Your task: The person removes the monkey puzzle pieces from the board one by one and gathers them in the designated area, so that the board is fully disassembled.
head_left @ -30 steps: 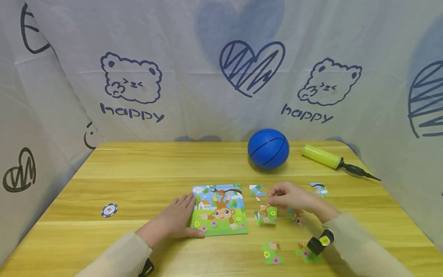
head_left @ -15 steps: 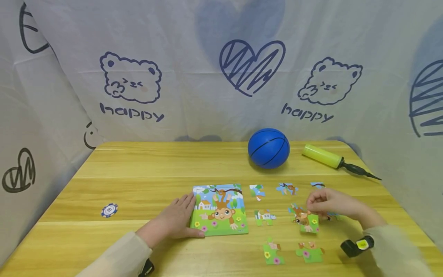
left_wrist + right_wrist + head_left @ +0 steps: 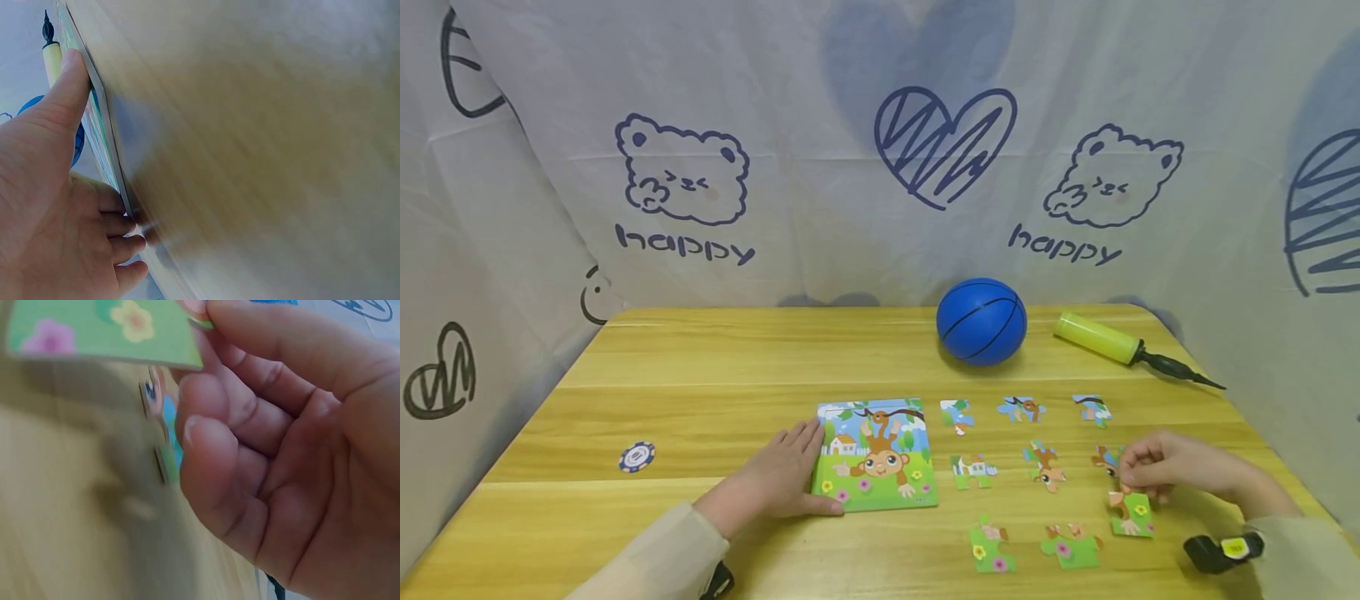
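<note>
My left hand (image 3: 777,473) rests at the left side of a square monkey puzzle board (image 3: 880,454), fingers stretched along its edge. In the left wrist view the thumb (image 3: 67,84) lies on the board's face. My right hand (image 3: 1187,473) pinches a puzzle piece (image 3: 1131,515) between thumb and fingers; it is green with a yellow and a pink flower. In the right wrist view that piece (image 3: 94,331) is tilted above the tabletop. Partly behind the right fingers lies another puzzle piece (image 3: 1105,460). A two-flower corner piece (image 3: 991,546) and a green piece (image 3: 1073,548) lie to the left.
More pieces lie in rows right of the board, among them a house piece (image 3: 973,472) and a branch piece (image 3: 1022,408). A blue ball (image 3: 982,322) and a yellow-green hand pump (image 3: 1097,337) are at the back. A poker chip (image 3: 637,456) lies left.
My right hand has moved right and nearer the front with the pinched puzzle piece, passing over the middle and right pieces. My left hand has stayed at the board.
</note>
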`<state>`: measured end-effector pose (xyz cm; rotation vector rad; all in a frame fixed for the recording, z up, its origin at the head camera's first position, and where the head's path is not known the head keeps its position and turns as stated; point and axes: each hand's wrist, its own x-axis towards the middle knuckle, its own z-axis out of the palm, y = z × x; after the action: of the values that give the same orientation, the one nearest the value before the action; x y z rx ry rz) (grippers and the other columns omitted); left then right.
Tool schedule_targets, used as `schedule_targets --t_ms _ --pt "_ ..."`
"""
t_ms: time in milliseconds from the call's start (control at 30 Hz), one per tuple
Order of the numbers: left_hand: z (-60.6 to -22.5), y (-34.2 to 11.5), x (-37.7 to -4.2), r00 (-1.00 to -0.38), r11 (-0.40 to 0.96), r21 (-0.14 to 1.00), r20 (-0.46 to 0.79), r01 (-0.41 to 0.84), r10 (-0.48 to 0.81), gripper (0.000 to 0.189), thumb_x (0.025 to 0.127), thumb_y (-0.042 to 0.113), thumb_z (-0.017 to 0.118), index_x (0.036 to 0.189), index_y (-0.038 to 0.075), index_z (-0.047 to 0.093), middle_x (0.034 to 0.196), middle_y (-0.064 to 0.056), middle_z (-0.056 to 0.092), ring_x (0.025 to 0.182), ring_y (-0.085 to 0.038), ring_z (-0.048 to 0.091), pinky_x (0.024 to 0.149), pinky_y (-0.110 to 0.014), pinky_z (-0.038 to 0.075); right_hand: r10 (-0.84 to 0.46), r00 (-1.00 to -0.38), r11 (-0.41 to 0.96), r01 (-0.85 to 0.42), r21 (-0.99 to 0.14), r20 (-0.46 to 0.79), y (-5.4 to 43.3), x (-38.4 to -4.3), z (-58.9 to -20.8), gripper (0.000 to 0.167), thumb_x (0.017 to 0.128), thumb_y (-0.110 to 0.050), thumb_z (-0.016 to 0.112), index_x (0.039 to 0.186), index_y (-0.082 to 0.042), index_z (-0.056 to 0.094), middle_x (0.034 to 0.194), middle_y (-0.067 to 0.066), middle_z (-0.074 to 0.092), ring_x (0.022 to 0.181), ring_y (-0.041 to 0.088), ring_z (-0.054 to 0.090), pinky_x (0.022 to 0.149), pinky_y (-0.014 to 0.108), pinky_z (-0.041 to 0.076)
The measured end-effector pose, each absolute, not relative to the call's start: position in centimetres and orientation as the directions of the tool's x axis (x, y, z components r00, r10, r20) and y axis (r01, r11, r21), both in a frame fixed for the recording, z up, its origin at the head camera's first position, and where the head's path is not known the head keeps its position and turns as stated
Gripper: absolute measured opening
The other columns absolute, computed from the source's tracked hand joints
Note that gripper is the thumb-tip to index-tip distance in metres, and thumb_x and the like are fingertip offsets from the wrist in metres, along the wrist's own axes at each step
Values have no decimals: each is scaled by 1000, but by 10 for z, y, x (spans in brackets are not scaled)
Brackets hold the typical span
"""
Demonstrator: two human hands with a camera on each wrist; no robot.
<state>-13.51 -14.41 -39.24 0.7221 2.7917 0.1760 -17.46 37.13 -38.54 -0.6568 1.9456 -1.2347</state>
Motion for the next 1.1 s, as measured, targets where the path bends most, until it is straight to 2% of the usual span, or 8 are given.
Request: schedule_targets --t_ms 267,433,733,933,1100 --pt "-396 -146 -138 -848 871 183 -210 455 487 107 75 68 54 140 -11 22 147 -27 15 133 -40 17 108 -49 16 -749 -568 404 18 -915 -342 380 -166 -390 20 95 -2 44 93 9 60 74 -3 62 57 2 53 48 17 47" --pt "-397 -147 -139 -850 872 209 -211 443 483 107 76 67 55 140 -11 22 147 -26 14 134 -39 16 108 -49 16 -735 -577 402 51 -914 -356 380 -162 -392 20 95 -3 45 94 11 60 74 -1 63 55 3 55 47 14 45" --pt "-393 -149 -139 -844 863 269 -223 427 487 107 76 65 58 141 -11 20 148 -26 12 134 -39 14 108 -49 14 -717 -605 407 40 -913 -346 381 -158 -394 21 95 -5 46 95 13 57 71 -3 61 56 4 56 47 14 45" --pt "-393 -152 -138 -846 856 303 -212 420 490 107 76 64 58 141 -11 19 147 -26 11 134 -39 13 109 -48 13 -662 -673 479 -41 -877 -330 375 -166 -385 22 98 -10 44 99 9 56 70 1 57 54 5 51 45 22 47" --pt "-390 -160 -140 -852 850 324 -188 415 488 106 78 64 56 141 -11 17 147 -27 10 134 -41 13 108 -50 12 -539 -835 519 -226 -824 -111 354 -177 -369 24 98 -11 45 104 10 54 68 11 53 53 13 48 43 31 45"
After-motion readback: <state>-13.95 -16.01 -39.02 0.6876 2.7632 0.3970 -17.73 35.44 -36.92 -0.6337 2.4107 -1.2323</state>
